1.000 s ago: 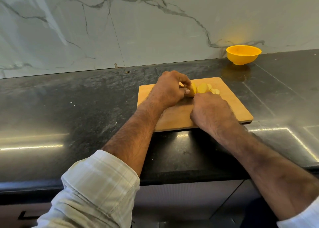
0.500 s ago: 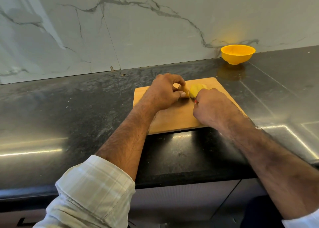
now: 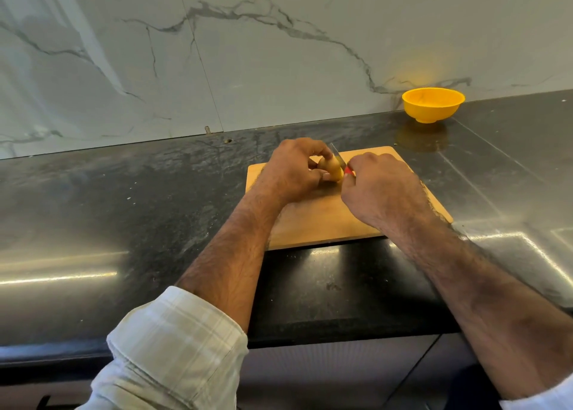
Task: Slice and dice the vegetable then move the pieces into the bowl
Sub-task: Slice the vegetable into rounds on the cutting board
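- The vegetable (image 3: 333,169) is a small, rounded, pale-yellow lump with a smooth skin, sitting on the far half of the cutting board (image 3: 316,220), between the two hands.
- The left hand (image 3: 291,174) arches over it, fingers curled and pinching it from above and from the near side.
- The knife (image 3: 339,159) shows only a thin grey blade slanting away past the vegetable's right end and a glimpse of red handle; the right hand (image 3: 381,189) grips that handle, fingers wrapped round it and mostly hidden under the knuckles.
- The board is flat, light wood with rounded corners — its near half is bare, and its near edge lies well back from the counter's front edge.
- The counter (image 3: 124,208) is dark polished stone, mottled grey, with bright streaks of reflected light on both sides of the board.
- The bowl (image 3: 433,104) — round, glossy yellow, on a small foot — stands well apart from the board at the far right, close to the white veined marble wall (image 3: 248,68).
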Motion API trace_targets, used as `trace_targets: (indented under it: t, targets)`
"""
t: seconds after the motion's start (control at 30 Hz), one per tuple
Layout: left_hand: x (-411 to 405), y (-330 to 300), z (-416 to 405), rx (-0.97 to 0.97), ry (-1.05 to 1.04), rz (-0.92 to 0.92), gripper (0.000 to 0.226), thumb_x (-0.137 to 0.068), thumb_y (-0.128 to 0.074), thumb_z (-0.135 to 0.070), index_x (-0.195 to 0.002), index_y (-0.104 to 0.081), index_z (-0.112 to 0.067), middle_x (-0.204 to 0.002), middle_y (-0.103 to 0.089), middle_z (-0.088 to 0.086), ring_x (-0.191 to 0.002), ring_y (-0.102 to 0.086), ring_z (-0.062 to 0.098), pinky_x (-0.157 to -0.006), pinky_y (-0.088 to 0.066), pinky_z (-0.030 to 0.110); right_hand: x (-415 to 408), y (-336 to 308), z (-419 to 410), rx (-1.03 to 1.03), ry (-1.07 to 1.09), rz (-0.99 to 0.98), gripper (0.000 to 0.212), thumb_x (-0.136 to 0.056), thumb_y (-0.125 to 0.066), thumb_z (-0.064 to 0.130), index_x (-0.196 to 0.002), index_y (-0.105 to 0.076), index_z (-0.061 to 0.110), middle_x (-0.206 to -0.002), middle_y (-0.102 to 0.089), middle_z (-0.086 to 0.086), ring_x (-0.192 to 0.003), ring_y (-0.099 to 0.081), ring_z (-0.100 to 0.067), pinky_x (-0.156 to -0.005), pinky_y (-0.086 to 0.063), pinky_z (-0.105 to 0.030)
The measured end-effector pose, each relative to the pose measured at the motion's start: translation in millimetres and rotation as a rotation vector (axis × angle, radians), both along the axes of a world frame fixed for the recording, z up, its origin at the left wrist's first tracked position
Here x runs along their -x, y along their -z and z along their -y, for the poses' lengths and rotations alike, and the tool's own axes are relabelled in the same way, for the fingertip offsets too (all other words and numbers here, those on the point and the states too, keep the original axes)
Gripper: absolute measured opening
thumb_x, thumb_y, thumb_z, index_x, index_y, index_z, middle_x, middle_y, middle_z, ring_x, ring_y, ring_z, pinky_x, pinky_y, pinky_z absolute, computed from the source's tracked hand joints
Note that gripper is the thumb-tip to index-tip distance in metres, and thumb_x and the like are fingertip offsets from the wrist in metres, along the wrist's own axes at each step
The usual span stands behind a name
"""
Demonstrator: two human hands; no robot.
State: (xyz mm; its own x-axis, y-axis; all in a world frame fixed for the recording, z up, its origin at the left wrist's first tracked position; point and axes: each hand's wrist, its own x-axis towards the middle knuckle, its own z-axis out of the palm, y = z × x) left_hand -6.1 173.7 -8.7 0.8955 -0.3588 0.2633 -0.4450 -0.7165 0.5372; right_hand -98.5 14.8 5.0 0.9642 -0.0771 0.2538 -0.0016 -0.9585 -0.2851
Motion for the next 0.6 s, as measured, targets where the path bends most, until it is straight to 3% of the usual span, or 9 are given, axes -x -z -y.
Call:
trace_targets:
  t: [0.13,0.6]
  targets:
    - [-0.2,1.4,1.3,0.018,0.002,0.021,0.029,-0.093,-0.08,-0.022,-0.122,-0.077,-0.026,-0.127,-0.07,-0.005,-0.107,-0.068,0.012,-0.096,-0.059,0.039,-2.7,3.0,1.8,-0.026,-0.014,0.04,0.03,-0.105,-0.05,0.036,-0.12,-0.065,0.015,-0.095,-0.06,-0.002,-0.085,-0.059,-0.02,-0.065,-0.046,-0.032]
    - [-3.4,4.1,0.5,0.044,-0.055,0.009,0.023,-0.094,-0.079,-0.02,-0.116,-0.079,-0.028,-0.121,-0.075,-0.006,-0.11,-0.067,0.015,-0.099,-0.059,0.046,2.2,1.8,-0.2,-0.024,-0.068,0.005,0.03,-0.105,-0.053,0.036,-0.122,-0.065,0.015,-0.098,-0.06,-0.003,-0.087,-0.058,-0.019,-0.066,-0.044,-0.031]
